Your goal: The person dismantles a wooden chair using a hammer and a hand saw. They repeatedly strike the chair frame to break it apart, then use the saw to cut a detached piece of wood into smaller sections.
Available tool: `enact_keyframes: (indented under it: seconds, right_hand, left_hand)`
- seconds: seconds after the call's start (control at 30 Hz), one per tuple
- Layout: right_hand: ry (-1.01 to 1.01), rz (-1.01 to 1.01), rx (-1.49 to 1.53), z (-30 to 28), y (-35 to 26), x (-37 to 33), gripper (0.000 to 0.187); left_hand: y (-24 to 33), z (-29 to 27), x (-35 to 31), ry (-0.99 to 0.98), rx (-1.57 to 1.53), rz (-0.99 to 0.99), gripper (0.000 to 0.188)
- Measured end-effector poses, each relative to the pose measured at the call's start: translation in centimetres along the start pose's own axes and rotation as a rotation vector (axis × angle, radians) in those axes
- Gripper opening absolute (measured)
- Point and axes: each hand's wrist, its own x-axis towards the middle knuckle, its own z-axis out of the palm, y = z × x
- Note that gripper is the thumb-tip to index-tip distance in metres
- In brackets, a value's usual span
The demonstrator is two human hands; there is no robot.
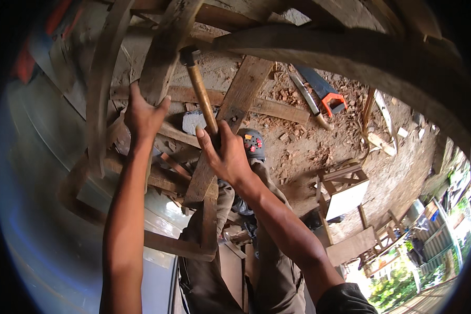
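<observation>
My right hand (227, 157) is closed round the lower handle of a hammer (203, 94). The hammer's dark head is up beside a thick wooden board (165, 63); I cannot tell whether they touch. My left hand (143, 118) grips the lower end of that board, thumb on its right side and fingers on its left. The board appears to be part of a rough wooden frame. A slanting plank (242, 97) of the frame passes behind my right hand, and a lower rail (180, 243) lies in front of my legs.
A long curved beam (345, 49) spans the upper right. On the dirt floor, among wood chips, lie a handsaw (334, 102) with an orange-edged handle and a long metal tool (307, 97). My dark clog (254, 144) rests near the plank. A small white-topped wooden piece (347, 199) stands right.
</observation>
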Motion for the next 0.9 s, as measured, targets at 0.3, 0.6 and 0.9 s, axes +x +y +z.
enact_keyframes:
  seconds: [0.3, 0.6, 0.9]
  right_hand:
    - [0.013, -0.093, -0.092, 0.1, 4.7, -2.6, 0.035]
    - [0.188, -0.589, -0.200, 0.1, -5.8, -0.4, 0.031]
    - [0.157, -0.214, -0.290, 2.5, -7.7, 3.6, 0.029]
  left_hand:
    - [-1.0, -0.9, 1.3, 0.064, -0.291, -0.245, 0.079]
    - [0.6, -0.4, 0.7, 0.058, 0.065, -0.501, 0.071]
    - [1.0, -1.5, 0.9, -0.107, 0.063, -0.505, 0.071]
